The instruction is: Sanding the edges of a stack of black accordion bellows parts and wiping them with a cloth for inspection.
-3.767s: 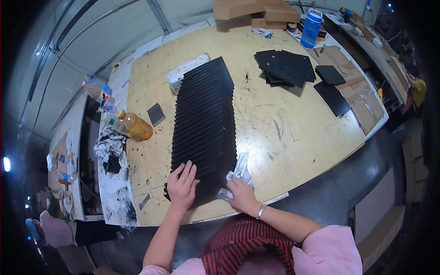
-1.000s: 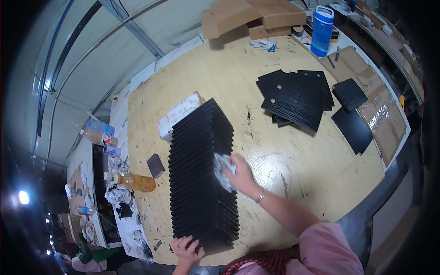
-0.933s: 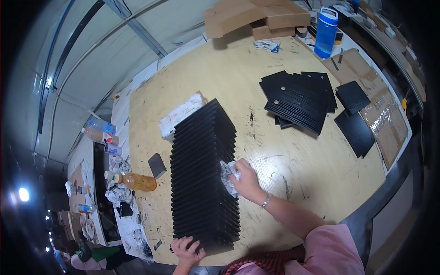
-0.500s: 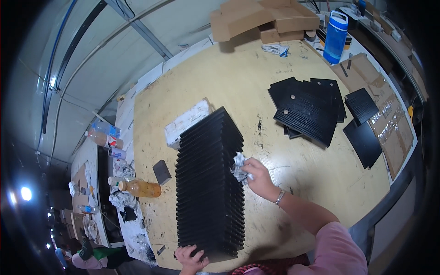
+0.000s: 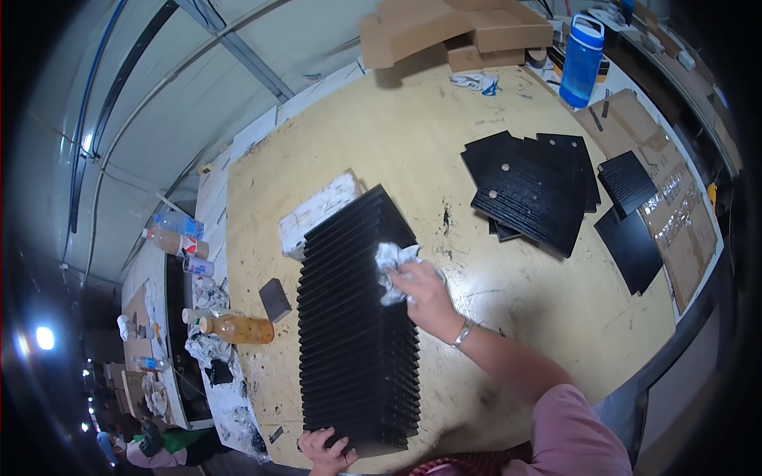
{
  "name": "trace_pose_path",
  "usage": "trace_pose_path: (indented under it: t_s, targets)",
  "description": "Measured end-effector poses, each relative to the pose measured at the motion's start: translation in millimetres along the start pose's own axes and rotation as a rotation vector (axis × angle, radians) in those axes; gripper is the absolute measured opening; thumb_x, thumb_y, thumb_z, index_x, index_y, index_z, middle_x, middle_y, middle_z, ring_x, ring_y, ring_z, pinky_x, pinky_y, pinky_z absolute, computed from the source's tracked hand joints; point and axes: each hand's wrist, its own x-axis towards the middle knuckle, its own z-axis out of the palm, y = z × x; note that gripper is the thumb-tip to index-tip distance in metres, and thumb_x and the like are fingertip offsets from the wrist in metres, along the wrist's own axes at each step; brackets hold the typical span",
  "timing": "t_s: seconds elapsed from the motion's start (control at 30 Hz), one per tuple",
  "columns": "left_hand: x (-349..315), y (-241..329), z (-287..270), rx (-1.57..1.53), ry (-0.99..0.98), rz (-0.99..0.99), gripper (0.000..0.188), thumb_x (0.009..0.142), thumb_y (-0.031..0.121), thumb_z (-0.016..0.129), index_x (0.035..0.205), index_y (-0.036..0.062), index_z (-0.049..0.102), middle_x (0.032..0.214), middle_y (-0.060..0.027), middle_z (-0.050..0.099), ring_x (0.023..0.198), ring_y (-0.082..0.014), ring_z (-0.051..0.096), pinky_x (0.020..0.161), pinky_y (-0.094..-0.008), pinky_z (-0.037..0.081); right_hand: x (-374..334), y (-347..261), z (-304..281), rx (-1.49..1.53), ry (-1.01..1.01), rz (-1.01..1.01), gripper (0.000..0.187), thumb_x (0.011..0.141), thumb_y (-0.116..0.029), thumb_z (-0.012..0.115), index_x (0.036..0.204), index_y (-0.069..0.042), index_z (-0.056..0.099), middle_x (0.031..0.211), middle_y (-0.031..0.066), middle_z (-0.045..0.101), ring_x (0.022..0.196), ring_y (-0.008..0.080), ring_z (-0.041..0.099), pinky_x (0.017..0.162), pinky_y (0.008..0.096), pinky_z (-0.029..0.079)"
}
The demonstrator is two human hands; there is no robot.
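A long row of black ridged panels [image 5: 349, 333], stacked face to face, lies across the table in front of me. My right hand [image 5: 429, 297] pinches a crumpled, grey-stained white rag [image 5: 394, 270] and presses it on the row's upper right side. At the near left corner, the fingers of my left hand [image 5: 326, 452] curl over the end of the row. A white wrapped block [image 5: 320, 214] sits against the row's far left end.
Loose black panels [image 5: 532, 190] overlap at the right, with two more on flattened cardboard [image 5: 679, 214]. A blue bottle [image 5: 582, 63] and cardboard boxes [image 5: 460, 32] stand at the back. Left of the row are an amber bottle [image 5: 242, 328] and a dark block [image 5: 275, 300].
My right hand has moved up and left with the rag, from the row's right edge onto its top. My left hand stays at the near corner.
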Motion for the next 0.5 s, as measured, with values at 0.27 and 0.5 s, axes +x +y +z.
trace_pose_path:
  t_s: [0.27, 0.5]
  targets:
    - [-6, -3, 0, 0.029, 0.019, 0.009, 0.045, 0.066, 0.033, 0.075, 0.108, 0.0215, 0.066, 0.124, -0.0104, 0.059, 0.106, -0.0343, 0.058, 0.091, -0.054, 0.043, 16, 2, -15, -0.098, -0.097, -0.006, 0.059, 0.072, 0.008, 0.063, 0.128, -0.012, 0.066, 0.108, 0.0079, 0.061, 0.102, 0.0301, 0.056, 0.086, 0.0394, 0.05]
    - [-15, -7, 6, 0.059, -0.033, -0.005, 0.033, 0.073, 0.051, 0.071, 0.099, 0.0313, 0.064, 0.112, -0.0011, 0.059, 0.101, -0.024, 0.056, 0.093, -0.0489, 0.039, -38, 37, -14, -0.203, -0.275, -0.017, 0.053, 0.068, 0.009, 0.058, 0.118, -0.007, 0.069, 0.105, 0.0115, 0.061, 0.097, 0.0338, 0.056, 0.085, 0.0417, 0.047]
